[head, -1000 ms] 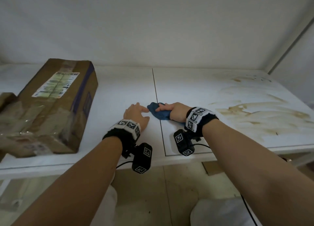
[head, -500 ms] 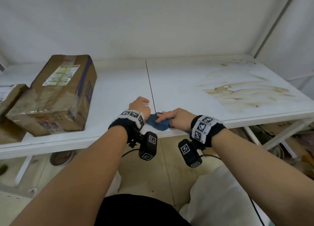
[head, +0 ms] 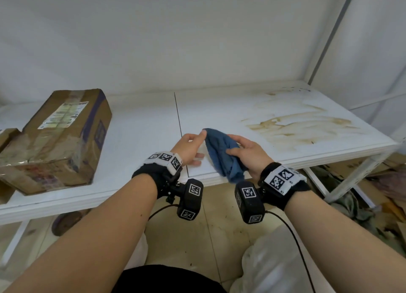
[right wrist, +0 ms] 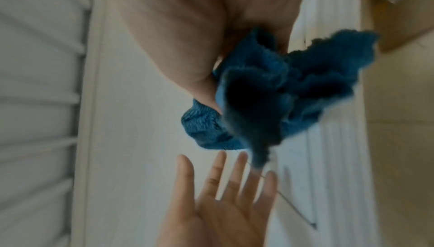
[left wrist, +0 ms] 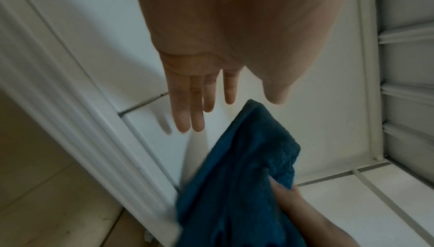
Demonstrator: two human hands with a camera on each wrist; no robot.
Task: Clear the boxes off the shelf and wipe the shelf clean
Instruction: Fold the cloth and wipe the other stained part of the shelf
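White shelf (head: 140, 125) bears a taped cardboard box (head: 59, 138), contents hidden.

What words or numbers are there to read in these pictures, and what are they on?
No words or numbers can be read.
Shipping label on top of the big cardboard box: printed lines, too small and blurred to read.
Dark print on the box's side: too blurred to read.
Wristbands and wrist cameras: black-and-white square code markers, no letters.
Blue cloth: no writing.
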